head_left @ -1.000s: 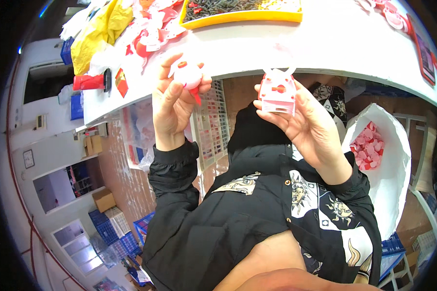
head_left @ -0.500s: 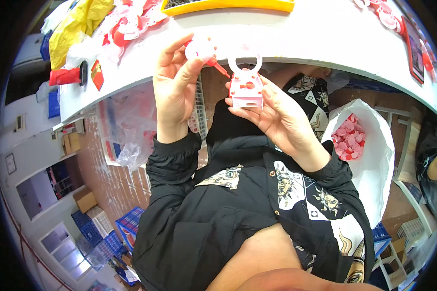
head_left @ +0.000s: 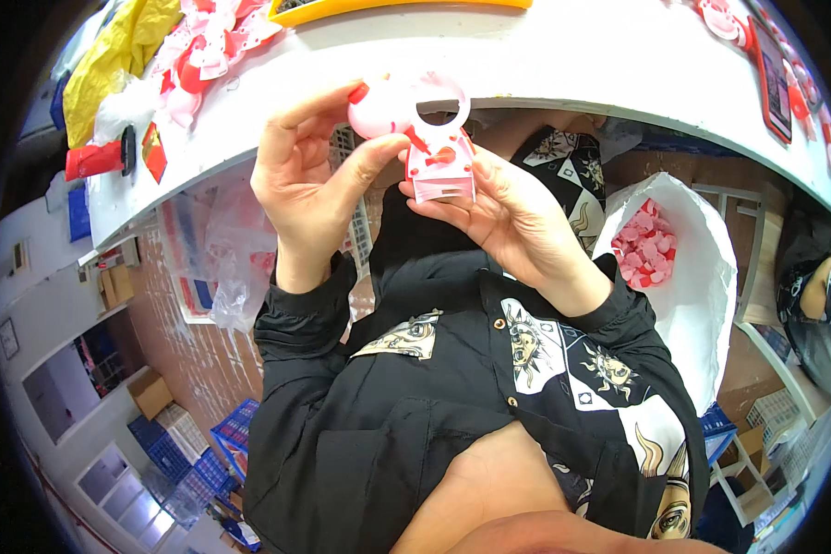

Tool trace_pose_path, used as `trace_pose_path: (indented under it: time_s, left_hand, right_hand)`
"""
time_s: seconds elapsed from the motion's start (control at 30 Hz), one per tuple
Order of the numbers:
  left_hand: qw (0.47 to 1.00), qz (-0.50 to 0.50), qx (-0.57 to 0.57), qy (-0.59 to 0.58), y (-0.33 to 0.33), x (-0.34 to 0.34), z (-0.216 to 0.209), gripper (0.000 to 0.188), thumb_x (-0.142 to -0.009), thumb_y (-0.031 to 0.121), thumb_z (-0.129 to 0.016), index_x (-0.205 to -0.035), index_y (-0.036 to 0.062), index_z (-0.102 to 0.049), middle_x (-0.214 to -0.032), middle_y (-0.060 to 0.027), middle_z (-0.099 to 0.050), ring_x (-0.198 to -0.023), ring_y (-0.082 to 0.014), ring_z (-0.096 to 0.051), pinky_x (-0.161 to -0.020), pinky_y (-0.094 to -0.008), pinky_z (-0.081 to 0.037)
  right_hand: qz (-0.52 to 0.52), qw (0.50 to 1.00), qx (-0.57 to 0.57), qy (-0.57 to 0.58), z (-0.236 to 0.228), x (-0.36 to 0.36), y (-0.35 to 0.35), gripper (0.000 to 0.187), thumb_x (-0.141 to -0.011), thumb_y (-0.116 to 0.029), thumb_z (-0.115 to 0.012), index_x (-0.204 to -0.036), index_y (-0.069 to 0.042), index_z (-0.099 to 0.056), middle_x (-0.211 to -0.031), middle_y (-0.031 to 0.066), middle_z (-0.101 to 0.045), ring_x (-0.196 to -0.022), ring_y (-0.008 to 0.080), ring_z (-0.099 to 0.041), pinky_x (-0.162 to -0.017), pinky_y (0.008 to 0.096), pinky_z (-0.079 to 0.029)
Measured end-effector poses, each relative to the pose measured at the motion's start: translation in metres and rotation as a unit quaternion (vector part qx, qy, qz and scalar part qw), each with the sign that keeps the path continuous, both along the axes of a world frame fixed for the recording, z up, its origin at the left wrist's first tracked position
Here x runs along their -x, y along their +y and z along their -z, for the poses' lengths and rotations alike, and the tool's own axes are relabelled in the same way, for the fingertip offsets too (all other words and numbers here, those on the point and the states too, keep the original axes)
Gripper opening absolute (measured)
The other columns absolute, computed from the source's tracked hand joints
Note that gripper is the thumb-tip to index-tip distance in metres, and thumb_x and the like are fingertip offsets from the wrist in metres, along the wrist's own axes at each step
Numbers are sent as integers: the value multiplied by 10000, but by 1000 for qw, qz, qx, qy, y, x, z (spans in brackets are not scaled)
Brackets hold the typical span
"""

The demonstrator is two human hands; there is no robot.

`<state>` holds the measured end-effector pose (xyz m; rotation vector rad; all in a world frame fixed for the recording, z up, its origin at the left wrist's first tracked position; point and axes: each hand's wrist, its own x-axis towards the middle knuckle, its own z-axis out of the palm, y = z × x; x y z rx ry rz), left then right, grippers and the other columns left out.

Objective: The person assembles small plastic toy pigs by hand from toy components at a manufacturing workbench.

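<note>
Between the thumb and fingers of my left hand [head_left: 303, 180] is a rounded pink plastic piece [head_left: 379, 113] with a red tip and a red stem. My right hand [head_left: 519, 217] grips a pink and red plastic housing [head_left: 443, 175] with a round ring at its top and several red pegs on its face. The two parts are close together in front of the table edge. The red stem reaches the housing's upper left, below the ring; whether it sits inside cannot be made out.
On the white table [head_left: 526, 55] lie a pile of pink and red parts [head_left: 208, 46], a yellow tray [head_left: 406, 9], a red cylinder [head_left: 92, 162] and a phone [head_left: 772, 78]. A white sack [head_left: 702, 277] of pink pieces [head_left: 644, 245] stands right of my lap.
My left hand has lowered the rounded pink piece against the housing, bringing its stem to it. The whole view has shifted, so the surroundings appear farther left.
</note>
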<state>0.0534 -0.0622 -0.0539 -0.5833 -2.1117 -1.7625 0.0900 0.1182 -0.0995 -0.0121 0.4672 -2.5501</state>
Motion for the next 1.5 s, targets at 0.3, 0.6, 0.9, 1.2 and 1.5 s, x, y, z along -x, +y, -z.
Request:
trace_pose_path:
  time_s: [0.3,0.6,0.9,1.2,1.5]
  left_hand:
    - [995,-13,96,41,4,6,0,451,-680,25,-823,-1085,-22,-630,-1033,-106,-674,-931,-161,-635,-846,-288,-502]
    - [992,-13,123,20,2,13,0,407,-692,70,-823,-1061,6,-664,-1002,-78,-687,-882,-139,-625,-808,-277,-498]
    - [972,-38,213,89,5,10,0,335,-671,40,-811,-991,48,-716,-949,-90,-649,-876,-178,-605,-762,-278,-488]
    - [963,-83,241,89,9,3,-2,336,-670,50,-814,-993,59,-721,-955,-104,-616,-876,-207,-601,-759,-294,-492]
    - [954,11,281,104,23,-2,-35,231,-648,9,-797,-855,72,-714,-805,-46,-594,-739,-183,-563,-640,-288,-454]
  right_hand:
    - [-5,1000,-8,17,-1,-1,1,518,-964,-249,-543,-1370,28,-380,-1264,111,-557,-1154,187,-556,-1012,383,-450]
    - [-9,1000,-20,18,1,1,2,515,-945,-251,-581,-1350,21,-417,-1241,106,-573,-1144,183,-562,-1014,381,-446]
    - [-6,998,-62,30,-2,1,3,699,-892,-377,-627,-1367,55,-350,-1264,182,-541,-1171,307,-552,-1029,431,-425]
    - [-32,998,-41,38,-4,4,11,725,-876,-365,-653,-1375,55,-335,-1274,178,-530,-1171,314,-550,-1025,442,-430]
    - [-35,996,77,-27,-14,9,17,573,-944,-289,-572,-1392,-24,-332,-1290,112,-510,-1158,202,-547,-1003,385,-469]
